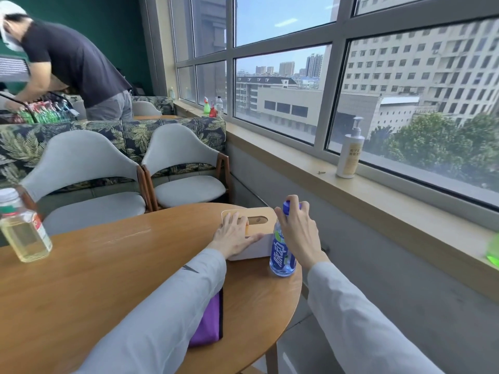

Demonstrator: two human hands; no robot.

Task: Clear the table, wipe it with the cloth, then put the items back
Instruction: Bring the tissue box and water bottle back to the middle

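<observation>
A white tissue box with a wooden lid (259, 217) sits at the far right of the round wooden table (121, 271). My left hand (233, 234) lies over its lid and front edge, gripping it. Right beside the box stands a blue drink bottle (282, 255), and my right hand (298, 228) is closed around its neck and cap. A purple cloth (209, 319) lies near the table's front edge, partly under my left sleeve. A clear bottle of yellowish liquid (23, 230) stands at the table's left.
Two grey chairs (183, 168) stand behind the table. A window sill (391, 201) runs along the right with a white pump bottle (350, 149) on it. A person in a dark shirt (73, 63) bends over a far table at the back left.
</observation>
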